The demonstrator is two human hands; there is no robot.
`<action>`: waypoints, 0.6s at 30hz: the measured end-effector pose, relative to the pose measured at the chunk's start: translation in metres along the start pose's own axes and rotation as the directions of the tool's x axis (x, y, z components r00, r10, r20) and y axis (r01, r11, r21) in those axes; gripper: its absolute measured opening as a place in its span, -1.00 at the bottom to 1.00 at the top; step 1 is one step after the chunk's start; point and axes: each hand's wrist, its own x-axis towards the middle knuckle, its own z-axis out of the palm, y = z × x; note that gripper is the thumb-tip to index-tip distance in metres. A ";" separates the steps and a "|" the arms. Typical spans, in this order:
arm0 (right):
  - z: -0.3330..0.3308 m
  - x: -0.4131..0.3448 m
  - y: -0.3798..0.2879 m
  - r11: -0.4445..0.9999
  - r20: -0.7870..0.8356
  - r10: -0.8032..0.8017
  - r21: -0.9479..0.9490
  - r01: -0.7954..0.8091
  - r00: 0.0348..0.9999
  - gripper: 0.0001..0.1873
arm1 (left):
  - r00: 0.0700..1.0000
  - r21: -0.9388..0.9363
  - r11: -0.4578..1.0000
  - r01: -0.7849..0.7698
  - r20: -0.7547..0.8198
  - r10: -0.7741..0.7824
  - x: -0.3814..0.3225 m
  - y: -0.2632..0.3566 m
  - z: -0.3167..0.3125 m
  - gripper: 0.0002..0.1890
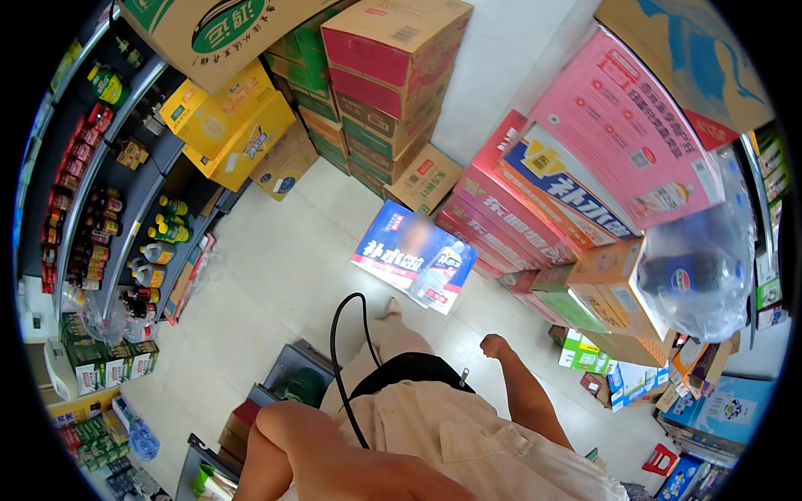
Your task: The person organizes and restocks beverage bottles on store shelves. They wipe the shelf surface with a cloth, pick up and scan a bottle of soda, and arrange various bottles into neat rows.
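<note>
My right hand (495,346) hangs at my right side above the floor, its fingers curled and nothing visible in them. My left arm bends across my chest at the bottom of the view. What seems to be my left hand (401,479) is close to the camera and cut off by the lower edge, so its fingers are hidden. A black cable (338,325) loops in front of my beige shirt (432,413). Ahead of my feet, a blue printed cardboard panel (382,241) leans before a brown carton (426,178).
Stacked drink cartons (501,219) line the right, with plastic-wrapped bottles (689,269) on top. Tall carton stacks (395,81) stand ahead. Yellow cartons (232,125) adjoin shelves of bottles (106,206) at left. A grey bin-like container (301,369) is near my left leg. Pale floor tiles (263,250) lie between.
</note>
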 end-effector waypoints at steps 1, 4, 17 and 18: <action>-0.011 0.009 -0.008 1.000 0.006 -0.017 0.012 0.016 1.000 -0.81 | 0.997 -0.046 0.997 0.064 -0.047 -0.066 0.000 0.006 -0.004 -0.95; -0.045 0.043 -0.018 0.969 -0.010 -0.182 -0.170 0.177 0.983 -0.78 | 0.986 -0.096 0.988 0.117 -0.105 -0.127 0.003 0.020 -0.025 -0.94; -0.120 0.052 -0.135 0.639 0.042 0.398 0.704 -0.310 0.916 -0.66 | 0.955 -0.428 0.863 0.268 -0.002 -0.297 0.010 0.079 -0.133 -0.94; -0.115 0.052 -0.139 0.629 0.042 0.428 0.703 -0.331 0.903 -0.66 | 0.951 -0.438 0.850 0.291 0.037 -0.307 0.012 0.087 -0.141 -0.94</action>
